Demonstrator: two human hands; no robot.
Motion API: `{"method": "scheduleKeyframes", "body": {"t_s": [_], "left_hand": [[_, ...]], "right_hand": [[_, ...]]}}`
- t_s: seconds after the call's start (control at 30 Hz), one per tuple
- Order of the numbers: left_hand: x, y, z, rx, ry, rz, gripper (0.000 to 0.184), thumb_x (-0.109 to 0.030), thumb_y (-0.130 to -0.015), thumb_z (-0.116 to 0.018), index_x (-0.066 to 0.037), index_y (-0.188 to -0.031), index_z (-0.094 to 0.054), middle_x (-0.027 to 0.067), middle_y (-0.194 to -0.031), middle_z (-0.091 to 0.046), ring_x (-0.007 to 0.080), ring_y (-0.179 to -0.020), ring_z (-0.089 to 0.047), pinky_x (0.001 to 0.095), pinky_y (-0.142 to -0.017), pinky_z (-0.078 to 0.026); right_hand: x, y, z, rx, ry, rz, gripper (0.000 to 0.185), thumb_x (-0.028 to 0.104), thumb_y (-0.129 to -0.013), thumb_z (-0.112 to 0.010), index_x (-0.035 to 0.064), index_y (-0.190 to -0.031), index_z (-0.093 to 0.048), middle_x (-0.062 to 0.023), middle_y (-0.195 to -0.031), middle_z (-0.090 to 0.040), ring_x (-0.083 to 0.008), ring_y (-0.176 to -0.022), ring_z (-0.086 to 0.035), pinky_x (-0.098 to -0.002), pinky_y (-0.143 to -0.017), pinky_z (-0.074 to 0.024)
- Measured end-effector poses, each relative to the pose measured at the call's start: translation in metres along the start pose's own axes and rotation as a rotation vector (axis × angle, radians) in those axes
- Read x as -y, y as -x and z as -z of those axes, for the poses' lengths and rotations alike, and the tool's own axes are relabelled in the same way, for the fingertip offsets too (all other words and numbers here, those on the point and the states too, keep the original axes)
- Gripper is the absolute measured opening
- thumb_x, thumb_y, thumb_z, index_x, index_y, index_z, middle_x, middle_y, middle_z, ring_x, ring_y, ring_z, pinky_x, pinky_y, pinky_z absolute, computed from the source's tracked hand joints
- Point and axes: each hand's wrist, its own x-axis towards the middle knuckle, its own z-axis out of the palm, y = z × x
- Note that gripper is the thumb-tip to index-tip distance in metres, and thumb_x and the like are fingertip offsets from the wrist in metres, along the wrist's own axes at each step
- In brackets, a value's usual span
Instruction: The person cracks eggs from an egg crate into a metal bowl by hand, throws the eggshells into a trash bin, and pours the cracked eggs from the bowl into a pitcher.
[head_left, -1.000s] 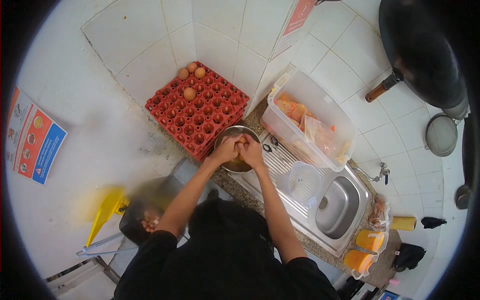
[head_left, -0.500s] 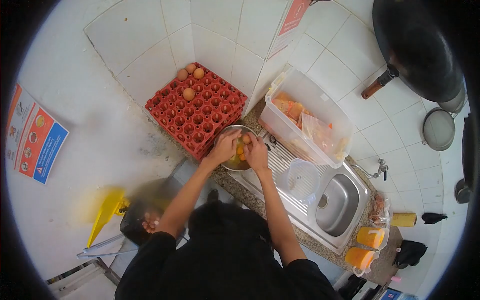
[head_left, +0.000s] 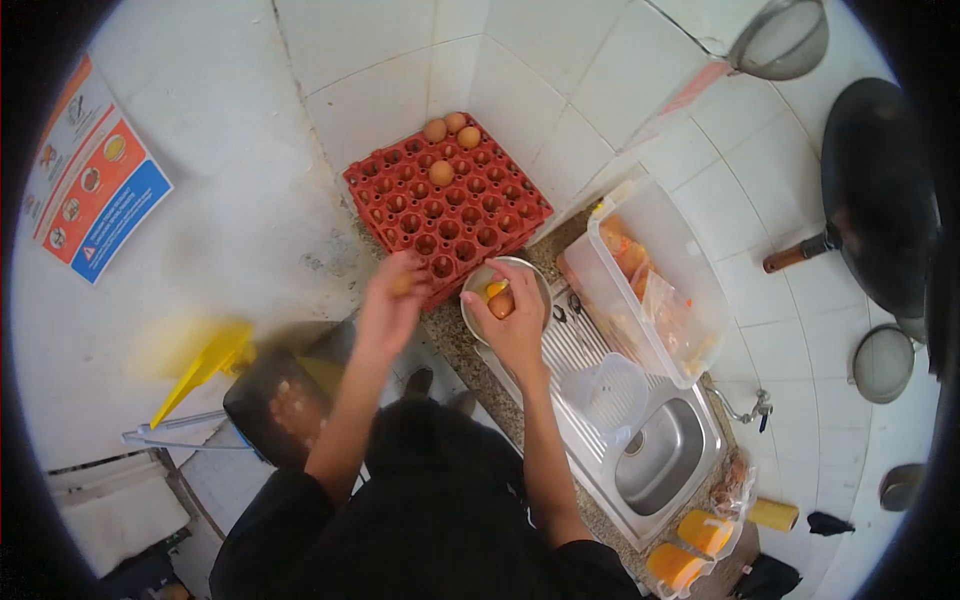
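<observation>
A brown egg [head_left: 502,304] was held in the right hand [head_left: 517,328], its fingers closed around it, over a metal bowl [head_left: 547,291] near the middle of the frame; whether the shell was whole could not be told. Yellow yolk [head_left: 495,288] was seen in the bowl, partly covered by the hand. The left hand [head_left: 391,308] was raised to the left of the bowl, near the lower corner of the red egg trays [head_left: 408,172], its fingers blurred; whether anything was gripped by them could not be told. The trays were stacked in the upper middle of the frame, with four eggs [head_left: 441,173] seated in the top one: three were grouped near the far corner and one was set apart. To the right of the bowl, on the worktop [head_left: 590,505], a clear plastic tub [head_left: 607,388] was placed on the ridged drainer of the steel sink [head_left: 653,518], and bagged food [head_left: 664,312] was contained in a large translucent box [head_left: 690,235]
</observation>
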Motion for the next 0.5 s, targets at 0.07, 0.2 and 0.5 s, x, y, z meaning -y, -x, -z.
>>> {"method": "scheduleKeyframes", "body": {"t_s": [0.07, 0.2, 0.5], "left_hand": [[-0.033, 0.014, 0.088, -0.255, -0.156, -0.324, 0.020, -0.018, -0.096, -0.063, -0.007, -0.113, -0.062, 0.0037, -0.102, -0.064, 0.0128, -0.092, -0.059, 0.0299, -0.078, -0.048], [-0.082, 0.082, 0.305, -1.117, -1.230, -0.748, 0.038, -0.024, -0.092, -0.072, 0.002, -0.118, -0.063, 0.0114, -0.105, -0.068, 0.0209, -0.095, -0.062, 0.0349, -0.089, -0.049], [-0.054, 0.116, 0.324, -0.920, -1.619, -0.621, 0.068, -0.023, -0.084, -0.080, 0.007, -0.136, -0.048, 0.0256, -0.134, -0.053, 0.0390, -0.124, -0.052, 0.0459, -0.106, -0.041]], "right_hand": [[-0.004, 0.006, 0.000, 0.038, -0.041, -0.062, 0.038, 0.014, -0.081, -0.081, 0.0048, -0.114, -0.065, -0.0135, -0.100, -0.064, -0.0304, -0.096, -0.063, -0.0366, -0.086, -0.0493], [-0.045, 0.046, -0.004, -0.017, -0.035, -0.197, 0.031, 0.013, -0.083, -0.079, 0.0026, -0.109, -0.067, -0.0133, -0.099, -0.065, -0.0271, -0.090, -0.064, -0.0346, -0.081, -0.0495], [-0.122, 0.149, 0.022, -0.030, -0.071, -0.650, 0.025, 0.016, -0.094, -0.071, 0.0013, -0.114, -0.066, -0.0019, -0.089, -0.065, -0.0030, -0.060, -0.054, -0.0207, -0.055, -0.0453]]}}
